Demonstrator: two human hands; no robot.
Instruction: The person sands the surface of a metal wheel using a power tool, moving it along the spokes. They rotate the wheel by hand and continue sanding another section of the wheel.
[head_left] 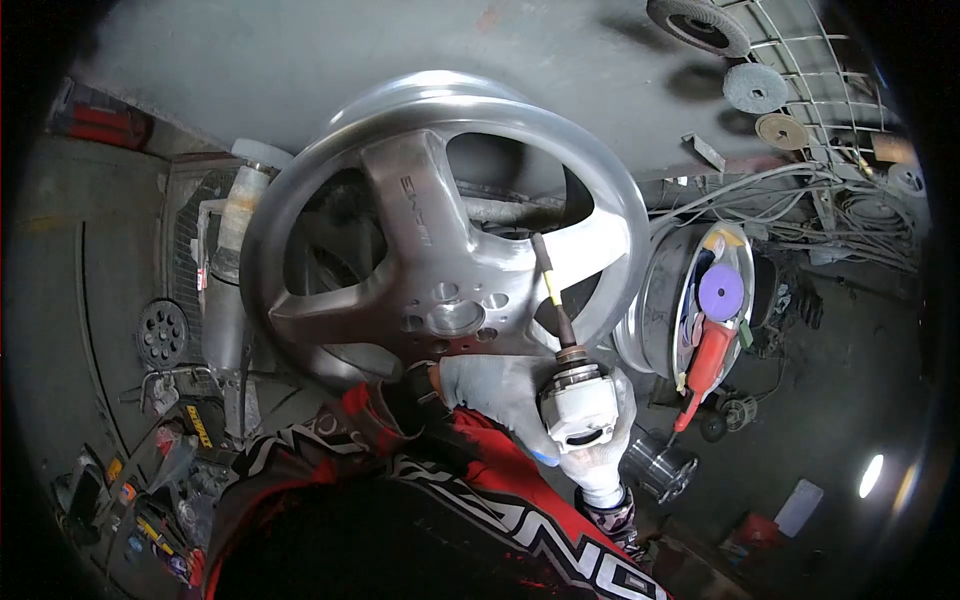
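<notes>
A die grinder (580,408) with a white body points away from me, held between both gloved hands. My left hand (490,390), in a grey-white glove, is closed on its left side. Around the right side and underneath wraps my right hand (606,455), gloved too. The grinder's long shaft (557,300), marked with a yellow band, reaches over the metal wheel rim (400,270). Its dark tip overlaps the inner end of the bright right spoke. The rim faces me, with wide spokes, a centre hole and smaller bolt holes; raised lettering marks the upper spoke.
Right of the rim, a second wheel (660,300) holds a red power tool (706,365) with a purple disc (721,292). Buffing wheels (755,88) hang at upper right near coiled cables (860,215). A metal cylinder (238,230) stands left; clutter lies lower left.
</notes>
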